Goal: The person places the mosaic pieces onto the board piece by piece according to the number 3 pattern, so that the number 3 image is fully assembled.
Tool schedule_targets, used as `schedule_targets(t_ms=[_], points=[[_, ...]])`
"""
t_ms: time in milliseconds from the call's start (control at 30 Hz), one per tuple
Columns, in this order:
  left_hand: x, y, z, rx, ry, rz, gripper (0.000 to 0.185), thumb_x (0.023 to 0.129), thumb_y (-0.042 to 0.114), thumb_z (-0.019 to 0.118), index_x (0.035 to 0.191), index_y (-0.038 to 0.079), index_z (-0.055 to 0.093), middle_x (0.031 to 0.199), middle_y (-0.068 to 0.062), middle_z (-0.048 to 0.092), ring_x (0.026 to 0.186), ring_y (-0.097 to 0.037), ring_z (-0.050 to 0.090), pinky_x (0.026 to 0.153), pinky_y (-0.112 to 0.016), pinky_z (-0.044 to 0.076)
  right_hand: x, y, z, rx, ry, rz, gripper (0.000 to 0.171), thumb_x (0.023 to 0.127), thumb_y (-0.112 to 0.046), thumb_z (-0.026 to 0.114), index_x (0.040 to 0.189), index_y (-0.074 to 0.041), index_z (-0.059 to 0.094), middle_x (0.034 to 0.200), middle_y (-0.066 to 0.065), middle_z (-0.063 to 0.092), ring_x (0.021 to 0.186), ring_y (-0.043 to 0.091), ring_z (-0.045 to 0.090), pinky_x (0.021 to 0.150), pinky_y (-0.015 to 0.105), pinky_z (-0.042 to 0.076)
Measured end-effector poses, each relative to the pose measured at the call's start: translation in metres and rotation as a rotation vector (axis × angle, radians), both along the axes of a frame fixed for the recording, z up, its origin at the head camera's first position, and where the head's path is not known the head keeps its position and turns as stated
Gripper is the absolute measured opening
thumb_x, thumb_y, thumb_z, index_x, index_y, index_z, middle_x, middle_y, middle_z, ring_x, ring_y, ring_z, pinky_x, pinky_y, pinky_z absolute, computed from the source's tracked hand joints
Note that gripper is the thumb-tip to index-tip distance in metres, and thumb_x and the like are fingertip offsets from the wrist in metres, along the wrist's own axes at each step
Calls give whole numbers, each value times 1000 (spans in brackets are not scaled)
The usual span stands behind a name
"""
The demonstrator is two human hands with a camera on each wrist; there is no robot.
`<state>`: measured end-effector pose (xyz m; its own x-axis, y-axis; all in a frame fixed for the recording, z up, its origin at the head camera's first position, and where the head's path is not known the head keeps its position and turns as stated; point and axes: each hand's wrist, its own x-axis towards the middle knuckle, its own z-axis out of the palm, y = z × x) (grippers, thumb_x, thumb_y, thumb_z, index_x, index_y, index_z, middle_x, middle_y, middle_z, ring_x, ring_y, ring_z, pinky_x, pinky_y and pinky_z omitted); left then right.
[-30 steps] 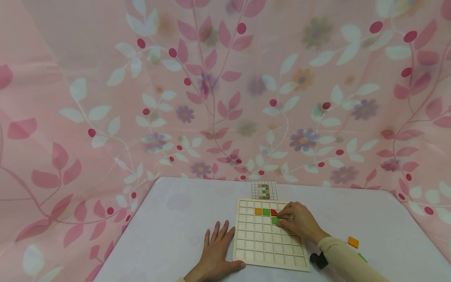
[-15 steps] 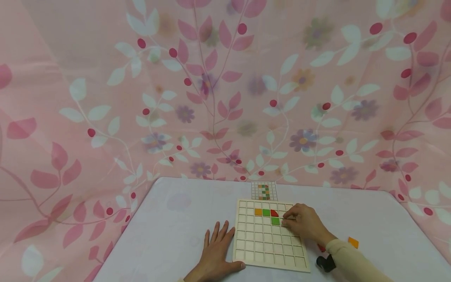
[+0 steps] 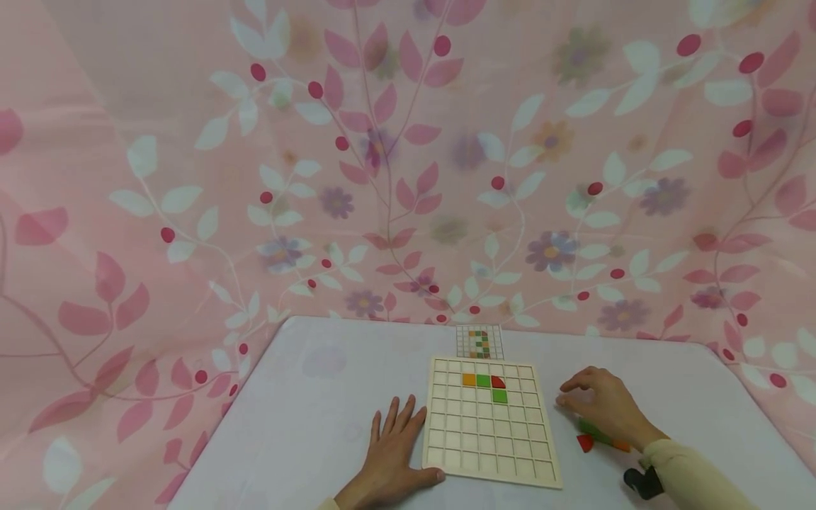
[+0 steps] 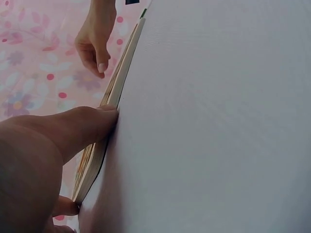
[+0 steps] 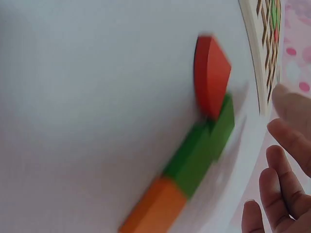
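A pale wooden grid board [image 3: 468, 425] lies on the table. In its upper part sit an orange square tile [image 3: 469, 380], a green one [image 3: 483, 381] and a red quarter-round tile [image 3: 498, 382] in a row, with another green tile [image 3: 500, 396] below. My left hand [image 3: 392, 453] lies spread at the board's left side, its thumb touching the near edge. To the right of the board, my right hand [image 3: 605, 404] hovers with loosely bent fingers, holding nothing. Beneath it lie a loose red piece [image 5: 211, 77], green pieces [image 5: 189, 160] and an orange piece [image 5: 153, 208].
A small printed grid card [image 3: 479, 343] with a coloured pattern lies behind the board. A white cloth covers the table [image 3: 338, 397]. Behind it hangs a pink floral curtain [image 3: 382, 177]. A black object [image 3: 644, 483] shows beside the right wrist.
My right hand has left the board and moved right, over the loose pieces. The red and green tiles it was near stay in the grid. My left hand has kept its place.
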<state>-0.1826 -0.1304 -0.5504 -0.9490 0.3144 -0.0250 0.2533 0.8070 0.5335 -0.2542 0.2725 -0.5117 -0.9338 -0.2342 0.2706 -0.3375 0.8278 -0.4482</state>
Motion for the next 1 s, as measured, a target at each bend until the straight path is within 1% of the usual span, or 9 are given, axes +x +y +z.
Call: schedule_targets(t_ms=[100, 200, 400, 500, 633, 733, 900, 1000], points=[[-1, 0, 0, -9, -4, -3, 106, 73, 75, 66, 155, 17, 32, 166, -8, 13, 152, -38, 0, 114, -70, -3, 5, 21, 4, 26, 12, -17, 24, 79, -38, 82, 93, -20, 77, 95, -3, 68, 90, 23, 61, 74, 43, 52], [-1, 0, 1, -10, -14, -1, 106, 73, 75, 66, 155, 17, 32, 166, -8, 12, 153, -37, 0, 114, -70, -3, 10, 41, 8, 55, -9, -57, 29, 77, -42, 83, 94, -18, 77, 96, 0, 69, 89, 25, 61, 72, 45, 53], [-1, 1, 4, -3, -29, 11, 105, 72, 74, 68, 154, 18, 34, 166, -8, 13, 153, -36, 0, 114, -70, -3, 22, 74, 12, 96, -127, -126, 37, 77, -46, 82, 96, -15, 77, 101, 10, 68, 89, 29, 59, 71, 52, 55], [-1, 1, 3, 0, -26, 11, 105, 72, 73, 69, 154, 18, 34, 166, -8, 14, 153, -37, 1, 114, -70, -3, 30, 86, 11, 111, -166, -136, 38, 77, -47, 81, 96, -15, 76, 102, 12, 68, 89, 29, 60, 71, 52, 54], [-2, 0, 3, 26, -20, 4, 105, 71, 71, 71, 154, 17, 35, 166, -9, 16, 152, -38, 2, 114, -70, -2, 38, 99, 9, 127, -157, -126, 38, 77, -47, 81, 96, -15, 76, 102, 11, 69, 88, 28, 61, 69, 49, 54], [-2, -1, 5, 55, -31, -2, 104, 71, 68, 73, 154, 16, 35, 165, -10, 17, 152, -39, 3, 113, -71, -1, 43, 106, 7, 133, -153, -127, 41, 77, -49, 80, 97, -14, 76, 101, 10, 69, 86, 28, 63, 68, 48, 54], [-1, -2, 10, 87, -62, 0, 103, 71, 64, 76, 153, 17, 36, 165, -10, 17, 152, -39, 4, 113, -71, -2, 45, 114, 2, 142, -259, -162, 51, 76, -57, 77, 101, -12, 75, 104, 10, 69, 91, 29, 62, 75, 54, 54], [-1, -2, 11, 94, -64, 4, 103, 70, 64, 76, 153, 17, 36, 165, -10, 17, 152, -39, 4, 113, -71, -2, 46, 117, -1, 140, -295, -175, 55, 76, -59, 76, 103, -12, 74, 106, 10, 69, 94, 29, 62, 79, 57, 53]])
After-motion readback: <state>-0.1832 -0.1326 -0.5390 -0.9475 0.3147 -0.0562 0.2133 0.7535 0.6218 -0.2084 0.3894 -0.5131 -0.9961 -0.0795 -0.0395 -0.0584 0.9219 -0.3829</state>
